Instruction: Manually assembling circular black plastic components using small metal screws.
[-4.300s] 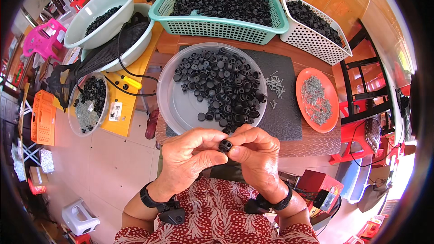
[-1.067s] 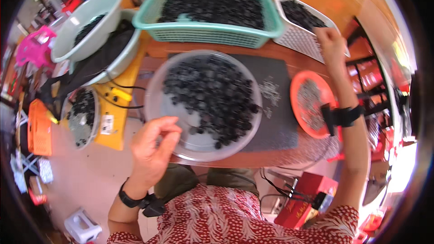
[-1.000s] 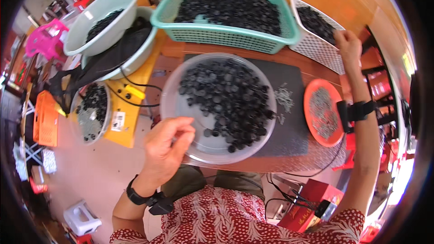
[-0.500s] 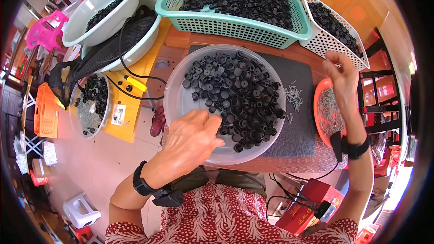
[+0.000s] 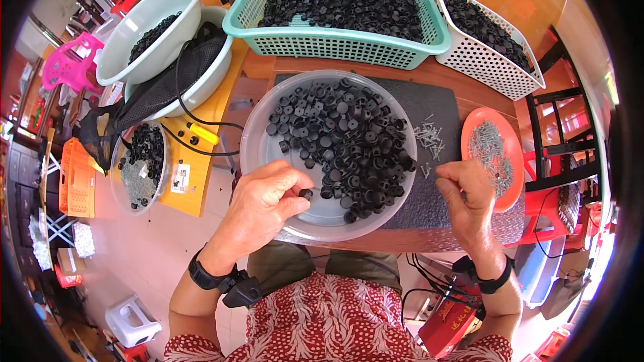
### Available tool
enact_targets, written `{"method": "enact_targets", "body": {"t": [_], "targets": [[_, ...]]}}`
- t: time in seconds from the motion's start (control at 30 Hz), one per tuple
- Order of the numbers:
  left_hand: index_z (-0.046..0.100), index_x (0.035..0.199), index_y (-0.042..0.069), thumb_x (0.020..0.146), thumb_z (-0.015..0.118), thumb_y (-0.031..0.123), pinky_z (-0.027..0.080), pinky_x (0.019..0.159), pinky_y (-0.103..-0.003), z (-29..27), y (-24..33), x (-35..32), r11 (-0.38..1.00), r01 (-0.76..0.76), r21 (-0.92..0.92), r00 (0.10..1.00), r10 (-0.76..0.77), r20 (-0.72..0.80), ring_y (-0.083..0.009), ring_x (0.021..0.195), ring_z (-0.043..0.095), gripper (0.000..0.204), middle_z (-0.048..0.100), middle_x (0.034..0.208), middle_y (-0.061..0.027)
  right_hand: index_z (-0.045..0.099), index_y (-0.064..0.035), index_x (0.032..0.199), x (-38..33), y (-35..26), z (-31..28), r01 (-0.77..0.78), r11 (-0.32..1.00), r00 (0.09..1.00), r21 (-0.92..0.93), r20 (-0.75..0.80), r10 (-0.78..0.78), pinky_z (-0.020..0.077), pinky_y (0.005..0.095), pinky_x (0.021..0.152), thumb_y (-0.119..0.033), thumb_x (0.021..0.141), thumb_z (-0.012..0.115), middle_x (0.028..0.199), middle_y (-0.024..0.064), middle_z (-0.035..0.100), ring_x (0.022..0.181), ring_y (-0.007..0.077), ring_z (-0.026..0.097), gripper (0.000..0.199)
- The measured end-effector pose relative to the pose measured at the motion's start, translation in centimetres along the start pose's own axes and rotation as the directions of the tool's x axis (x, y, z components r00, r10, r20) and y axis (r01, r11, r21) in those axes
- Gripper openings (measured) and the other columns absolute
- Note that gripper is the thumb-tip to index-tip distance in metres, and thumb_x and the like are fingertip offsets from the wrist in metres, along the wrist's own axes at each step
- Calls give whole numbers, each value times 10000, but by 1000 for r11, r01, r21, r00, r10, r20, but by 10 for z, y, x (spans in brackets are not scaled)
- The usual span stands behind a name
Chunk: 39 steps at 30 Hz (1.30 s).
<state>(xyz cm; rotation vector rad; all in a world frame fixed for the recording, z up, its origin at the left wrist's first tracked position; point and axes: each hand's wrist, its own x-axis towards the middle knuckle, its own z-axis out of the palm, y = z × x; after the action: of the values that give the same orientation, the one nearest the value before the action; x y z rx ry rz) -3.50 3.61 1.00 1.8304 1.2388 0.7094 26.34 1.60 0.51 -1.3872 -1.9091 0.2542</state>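
Note:
My left hand (image 5: 265,202) rests on the near rim of a clear round basin (image 5: 258,154) and pinches a small black plastic cap (image 5: 306,194) between thumb and fingers. The basin holds a heap of the same black caps (image 5: 349,144). My right hand (image 5: 466,191) hovers over the dark mat (image 5: 436,104) to the basin's right, fingers curled together. What they hold, if anything, is hidden. A few loose small screws (image 5: 429,135) lie on the mat just beyond that hand. An orange plate (image 5: 473,137) of screws is to its right.
A teal basket (image 5: 335,43) and a white basket (image 5: 496,70), both full of black caps, stand at the back. Stacked pale bowls (image 5: 144,33) with a black mesh bag sit at the left. A small bowl of caps and screws (image 5: 137,164) stands on a yellow board.
My right hand drew back from the white basket to the mat's near edge. My left hand moved into the basin and took up one black cap.

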Motion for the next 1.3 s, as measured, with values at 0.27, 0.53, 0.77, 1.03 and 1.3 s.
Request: {"method": "enact_targets", "body": {"t": [0.27,0.53,0.77,1.03,1.3], "targets": [[617,862,30,654,642,-50,468,629,-328,5,-3,-4,902,-228,368,973,229,42,-264,705,569,224,571,775,-89,605,-1,826,-7,4,10,-13,995,1000,-98,27,16,425,374,611,67,657,626,734,124,563,696,304,532,183],[624,990,74,682,573,-54,446,604,-361,16,8,8,847,-273,455,959,280,54,-268,687,535,337,525,727,-88,604,-8,889,1,11,24,84,942,994,-325,99,-55,394,397,566,4,655,662,707,115,482,677,289,487,242],[613,942,43,680,539,-63,432,568,-376,5,-6,3,886,-185,425,961,254,-112,-283,661,528,292,506,685,-112,605,-14,895,-5,15,19,61,947,996,-316,80,-37,400,391,567,-8,649,669,708,114,480,678,291,492,255],[606,894,5,730,611,-28,432,600,-344,9,9,16,902,-192,387,969,236,-69,-272,669,541,167,544,696,-109,595,-6,877,-5,16,20,35,945,999,-325,50,-20,409,401,572,-4,649,664,714,121,491,682,306,503,238],[601,882,5,693,645,-29,434,592,-342,17,16,27,875,-236,423,963,268,-16,-274,666,550,198,558,714,-103,588,-8,872,-10,18,20,48,937,998,-346,55,-31,390,401,563,7,657,646,708,116,472,674,301,485,224]]}}
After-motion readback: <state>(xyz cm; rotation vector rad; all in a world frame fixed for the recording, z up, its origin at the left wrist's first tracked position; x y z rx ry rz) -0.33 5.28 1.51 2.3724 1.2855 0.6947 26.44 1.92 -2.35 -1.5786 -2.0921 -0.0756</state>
